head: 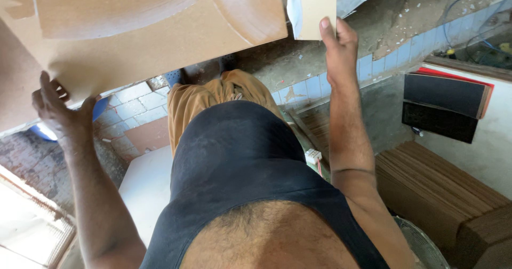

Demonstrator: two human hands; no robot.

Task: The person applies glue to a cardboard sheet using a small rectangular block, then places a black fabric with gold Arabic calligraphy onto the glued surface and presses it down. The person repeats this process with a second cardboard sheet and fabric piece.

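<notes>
A large tan board [144,29] with pale smeared marks fills the top left of the head view. My left hand [56,106] grips its lower left corner. My right hand [337,47] presses flat against the edge of a second tan board [316,7], which stands just right of the large one with a narrow gap between them. Both arms reach forward and up. My dark sleeveless shirt and tan trousers show below the boards.
Blue-tiled floor [298,90] lies under me. At the right are dark sheets stacked on a red one [445,93], a pile of brown corrugated sheets [437,183], and a fan grille [421,247]. A white slab [144,194] lies low left; a blue object [98,109] peeks behind my left hand.
</notes>
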